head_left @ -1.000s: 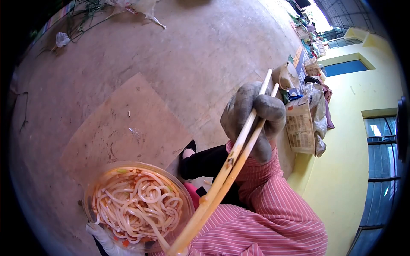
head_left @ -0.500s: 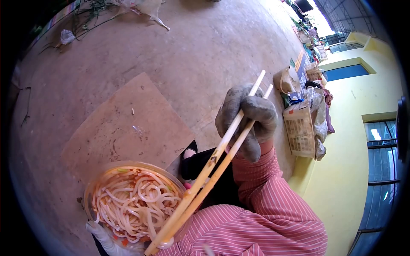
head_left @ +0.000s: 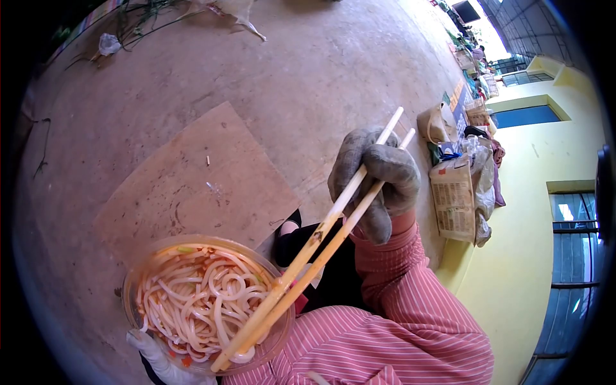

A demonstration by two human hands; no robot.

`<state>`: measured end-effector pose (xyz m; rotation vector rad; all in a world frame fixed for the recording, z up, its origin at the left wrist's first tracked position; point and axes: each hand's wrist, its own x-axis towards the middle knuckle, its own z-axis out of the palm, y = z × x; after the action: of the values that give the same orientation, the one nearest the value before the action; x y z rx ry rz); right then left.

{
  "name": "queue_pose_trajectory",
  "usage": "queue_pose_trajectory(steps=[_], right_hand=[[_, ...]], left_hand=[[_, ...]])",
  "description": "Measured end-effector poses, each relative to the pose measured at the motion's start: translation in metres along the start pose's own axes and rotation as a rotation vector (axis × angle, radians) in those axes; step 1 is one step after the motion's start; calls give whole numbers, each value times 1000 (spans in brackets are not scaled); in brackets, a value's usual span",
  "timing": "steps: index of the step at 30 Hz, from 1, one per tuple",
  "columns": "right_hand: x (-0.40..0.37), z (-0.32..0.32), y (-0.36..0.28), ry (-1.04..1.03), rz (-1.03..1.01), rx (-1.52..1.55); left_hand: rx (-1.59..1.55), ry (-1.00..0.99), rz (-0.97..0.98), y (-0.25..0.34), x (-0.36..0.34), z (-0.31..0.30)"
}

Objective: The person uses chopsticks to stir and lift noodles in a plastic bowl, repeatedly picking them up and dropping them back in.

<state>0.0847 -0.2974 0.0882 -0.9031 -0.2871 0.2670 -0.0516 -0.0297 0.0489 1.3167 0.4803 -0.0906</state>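
Observation:
My right hand (head_left: 375, 183), in a dirty grey glove, is closed round a pair of wooden chopsticks (head_left: 296, 269). Their sauce-stained lower ends slant down over the near right rim of a clear round plastic bowl (head_left: 133, 282). Thick white noodles (head_left: 199, 301) in reddish sauce fill the bowl, with bits of green and orange among them. One noodle loop lies right at the chopstick tips. My left hand (head_left: 160, 362), in a white glove, holds the bowl from below at its lower left edge; most of its fingers are hidden beneath.
A flat brown board (head_left: 199, 173) lies on the concrete floor (head_left: 308, 70) ahead. Against the yellow wall (head_left: 513, 218) at right stand a plastic crate (head_left: 452, 199) with bags and a beige bag (head_left: 438, 122). Plant stems (head_left: 138, 35) and plastic scraps lie at upper left.
The chopstick tips have shifted slightly up and left over the bowl. The bowl has come up a little, and the view has turned slightly. Both hands keep their hold.

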Motion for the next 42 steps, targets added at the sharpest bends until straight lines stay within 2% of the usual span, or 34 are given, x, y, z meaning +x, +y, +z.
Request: queue_pose_trajectory(steps=[4, 10, 14, 16, 17, 19, 20, 21, 23, 24, 25, 27, 28, 29, 30, 31, 32, 33, 35, 37, 38, 39, 41, 42], right_hand=[[0, 2, -3, 18, 95, 72], [1, 4, -2, 24, 85, 25], [-1, 5, -2, 60, 46, -126], [1, 6, 8, 65, 69, -132], [3, 5, 17, 8, -117, -302], [-1, 4, 27, -88, -524, -639], [-4, -2, 21, -94, -417, -667], [-6, -4, 16, -96, -312, -700], [-5, 3, 23, -116, -466, -795], [-11, -5, 17, -75, -222, -505], [-10, 0, 19, -81, -218, -499], [-3, 13, 27, -79, -515, -888], [-6, 11, 17, -53, -332, -755], [-10, 11, 19, 27, -375, -865], [-10, 13, 10, 26, -261, -715], [-8, 16, 0, 29, -144, -566], [-5, 11, 3, -211, -524, -993], [-6, 15, 1, -166, -612, -1237], [-7, 20, 8, -99, -682, -1490], [-7, 32, 26, 41, -649, -1357], [-5, 49, 12, 150, -55, -556], [-7, 62, 24, 224, -56, -609], [-7, 66, 23, 26, 6, -678], [-4, 61, 20, -154, 11, -732]], left_hand=[[-1, 4, 2, 1, -1, 0], [-5, -17, -4, 1, 0, -1], [-2, 6, -26, 3, -3, -5], [-253, -137, -152, 11, 5, -8], [-387, -201, -203, 14, 8, -9], [-706, -199, -344, 17, 9, -2], [-684, -199, -379, 19, 10, -2], [-702, -116, -358, 18, 7, 2], [-597, -140, -369, 20, 7, 1], [-594, -131, -367, 21, 6, -1], [-601, -146, -381, 22, 5, -3], [-609, -153, -390, 23, 6, -4], [-531, -188, -388, 26, 7, -5], [-453, -222, -387, 27, 8, -6], [-602, -165, -427, 25, 6, -7], [-603, -152, -431, 24, 6, -7], [-596, -176, -410, 25, 9, -5], [-588, -198, -391, 24, 10, -6], [-649, -203, -379, 21, 12, -5], [-684, -226, -346, 20, 14, -3], [-684, -219, -340, 19, 15, -1], [-737, -206, -360, 17, 15, 0], [-788, -185, -374, 14, 18, 0], [-795, -203, -355, 14, 19, 1]])
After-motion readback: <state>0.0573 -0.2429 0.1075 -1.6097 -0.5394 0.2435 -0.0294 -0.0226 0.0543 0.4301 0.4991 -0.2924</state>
